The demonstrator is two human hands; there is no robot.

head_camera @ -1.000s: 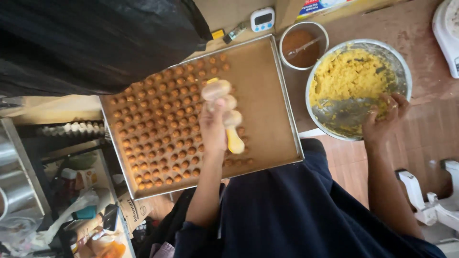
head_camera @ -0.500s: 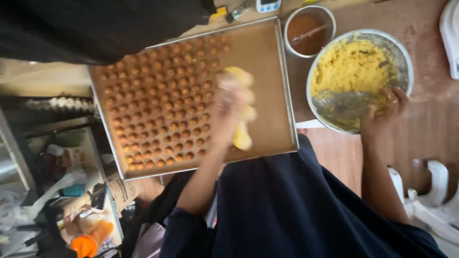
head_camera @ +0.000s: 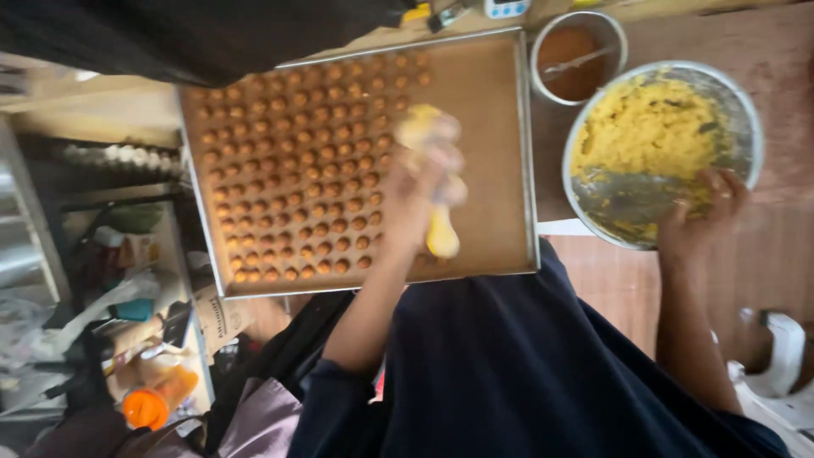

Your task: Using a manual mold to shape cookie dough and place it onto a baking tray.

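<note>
- Your left hand (head_camera: 424,182), blurred, was closed around a pale yellow tool (head_camera: 441,229) smeared with dough, above the right-hand part of the baking tray (head_camera: 496,110).
- Your right hand (head_camera: 704,216) rested on the near rim of the steel bowl (head_camera: 742,127) just right of the tray, fingers curled over its edge; the bowl held crumbly yellow dough (head_camera: 644,127).
- Rows of small brown dough balls (head_camera: 297,178) covered the tray's left and middle, lying on brown paper.
- A small round tin (head_camera: 577,55) of brown stuff, with a utensil in it, sat past the tray's far right corner, next to the bowl.
- A small white timer (head_camera: 507,8) lay beyond the tray's far edge.
- A brown carton (head_camera: 222,314) with a printed label sat below the tray's near left corner; an orange-capped bottle (head_camera: 157,403) lay farther down among the clutter.
- The tray and bowl sat on a brown wooden table (head_camera: 780,51); shelves crowded with goods stood left of the tray.
</note>
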